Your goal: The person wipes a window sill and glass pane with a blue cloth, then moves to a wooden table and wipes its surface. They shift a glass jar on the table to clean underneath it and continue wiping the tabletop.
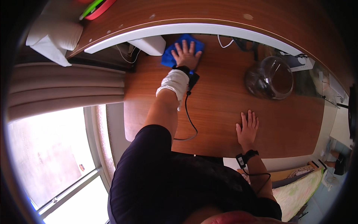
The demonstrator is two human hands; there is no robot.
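My left hand lies palm down with fingers spread on a blue cloth, near the back of a brown wooden desk. The cloth is flat beneath the palm, partly hidden by it. Around that wrist are a black strap and a white fabric wrap; a black device with a cable hangs beside it. My right hand rests flat on the desk near its front edge, holding nothing. A black band with a small module circles the right wrist. To its upper right stands a clear round glass bowl.
A wooden shelf with a white front strip overhangs the desk's back. Beneath it stand a white box-like object and a white cable. A paper roll is at upper left. Curtain and window are left.
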